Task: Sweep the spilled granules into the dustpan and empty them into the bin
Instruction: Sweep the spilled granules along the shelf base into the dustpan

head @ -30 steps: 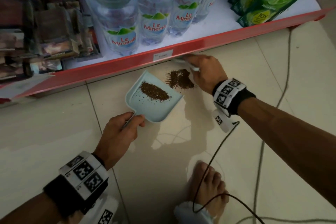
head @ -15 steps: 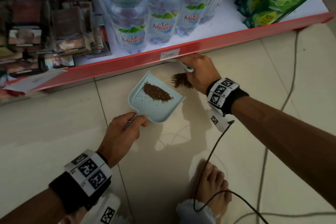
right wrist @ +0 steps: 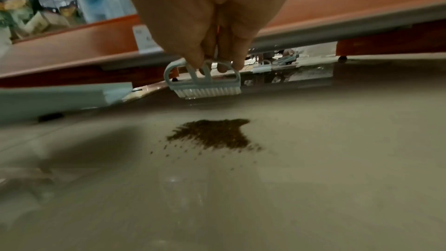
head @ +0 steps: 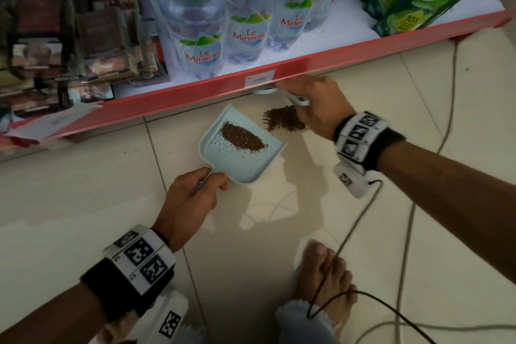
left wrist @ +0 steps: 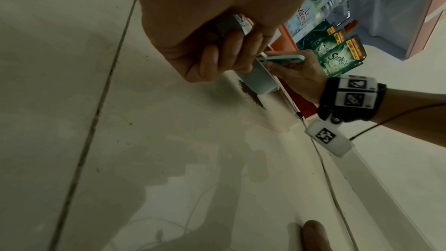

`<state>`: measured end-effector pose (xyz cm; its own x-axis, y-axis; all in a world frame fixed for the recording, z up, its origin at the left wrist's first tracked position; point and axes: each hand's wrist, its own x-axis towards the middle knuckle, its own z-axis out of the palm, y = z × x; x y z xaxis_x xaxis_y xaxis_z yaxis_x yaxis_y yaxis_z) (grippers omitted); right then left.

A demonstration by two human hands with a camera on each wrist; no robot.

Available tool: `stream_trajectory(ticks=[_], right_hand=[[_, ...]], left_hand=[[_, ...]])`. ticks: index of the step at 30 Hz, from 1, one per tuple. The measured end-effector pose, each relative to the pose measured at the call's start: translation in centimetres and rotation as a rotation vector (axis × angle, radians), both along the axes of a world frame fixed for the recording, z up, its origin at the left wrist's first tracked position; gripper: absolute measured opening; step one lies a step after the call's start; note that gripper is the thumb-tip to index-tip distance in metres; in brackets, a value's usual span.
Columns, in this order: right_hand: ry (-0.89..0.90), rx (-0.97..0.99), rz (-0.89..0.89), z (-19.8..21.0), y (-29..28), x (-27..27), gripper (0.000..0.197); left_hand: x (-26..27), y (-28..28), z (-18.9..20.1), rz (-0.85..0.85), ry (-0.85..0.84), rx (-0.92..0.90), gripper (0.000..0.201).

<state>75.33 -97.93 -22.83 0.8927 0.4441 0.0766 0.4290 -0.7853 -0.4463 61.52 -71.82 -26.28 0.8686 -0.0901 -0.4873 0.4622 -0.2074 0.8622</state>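
Head view: pale tiled floor (head: 83,204); red shelf edge (head: 195,92) at 12 o'clock. Left hand (head: 190,201) grips the dustpan (head: 237,159) handle, pan holding brown granules. Right hand (head: 315,103) pinches a small brush (right wrist: 205,83). Loose granules (head: 282,120) lie at the pan's 2 o'clock.

L hand (head: 192,198) & R hand (head: 315,103): fingers curled, gripping.
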Motion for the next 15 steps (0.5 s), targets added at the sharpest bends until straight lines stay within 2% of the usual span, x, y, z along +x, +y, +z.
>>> stream_trajectory(ticks=[2, 4, 8, 12, 15], right_hand=[[0.061, -0.034, 0.029, -0.4, 1.8, -0.1, 0.059], [0.126, -0.095, 0.105, -0.5, 2.2, -0.6, 0.056], [0.195, -0.174, 0.191, -0.1, -1.9, -2.1, 0.053], [0.136, -0.150, 0.198, 0.6, -6.0, -3.1, 0.041], [0.039, -0.074, 0.167, 1.1, -5.4, -2.5, 0.042]], left_hand=[[-0.2, 0.0, 0.0, 0.000, 0.004, 0.000, 0.029], [-0.4, 0.1, 0.0, 0.006, 0.006, -0.003, 0.030], [-0.5, 0.7, 0.0, 0.018, 0.000, 0.006, 0.030], [-0.6, 1.0, -0.1, 0.027, -0.003, 0.024, 0.031], [-0.8, 0.8, -0.2, 0.001, -0.008, 0.041, 0.031]])
